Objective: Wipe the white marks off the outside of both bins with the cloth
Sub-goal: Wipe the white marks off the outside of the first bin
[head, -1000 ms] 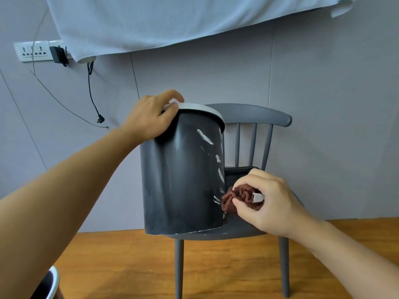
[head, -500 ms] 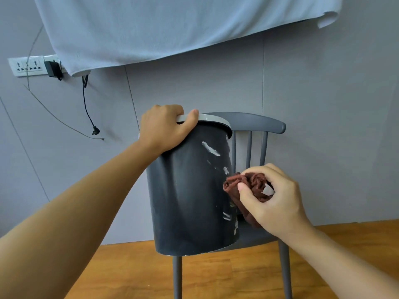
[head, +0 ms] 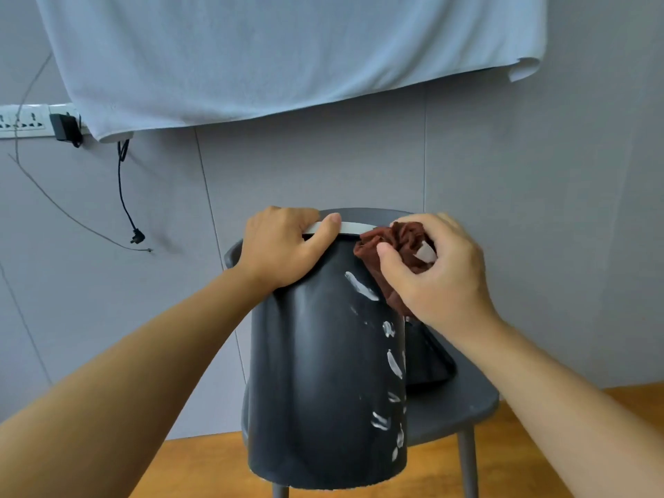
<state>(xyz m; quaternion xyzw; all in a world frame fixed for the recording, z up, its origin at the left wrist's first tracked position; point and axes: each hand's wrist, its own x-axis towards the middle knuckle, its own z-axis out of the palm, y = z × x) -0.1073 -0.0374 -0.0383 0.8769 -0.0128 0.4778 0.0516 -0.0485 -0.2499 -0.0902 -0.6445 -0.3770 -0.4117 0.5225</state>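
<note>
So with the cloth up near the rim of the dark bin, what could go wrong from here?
The bin looks to stand at the front edge of the chair seat, steadied only by the left hand on its rim; a hard downward wipe might tip or slide it off. The bunched cloth in the right hand offers a small wiping face, so it may skip the lower white marks or merely smear them.

Bin on the chair, both hands at its rim.
The bin (head: 316, 372) stands on the chair (head: 463, 400); left hand (head: 284, 246) grips its rim's left, right hand (head: 434, 271) presses the cloth (head: 391, 242) against its upper right.
</note>
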